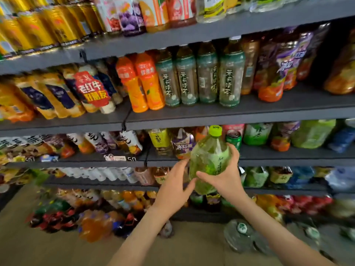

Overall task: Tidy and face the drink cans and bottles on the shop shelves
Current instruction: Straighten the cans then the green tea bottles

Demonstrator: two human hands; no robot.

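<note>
A large green bottle (pixel 208 162) with a lime-green cap is held upright in front of the third shelf (pixel 288 160). My right hand (pixel 226 175) wraps its right side and lower front, thumb across the label. My left hand (pixel 175 186) is at its lower left, fingers spread and touching the bottle's side. Just behind the bottle stand a green can (pixel 233 140), a purple-labelled bottle (pixel 183 144) and a yellow-labelled bottle (pixel 159 141).
Grey shelves run across the view. Gold cans (pixel 48 25) fill the top left, green tea bottles (pixel 199 79) and orange bottles (pixel 142 83) the second shelf. Lower shelves hold mixed bottles. Shrink-wrapped packs (pixel 92 221) and water bottles (pixel 242 233) sit on the floor.
</note>
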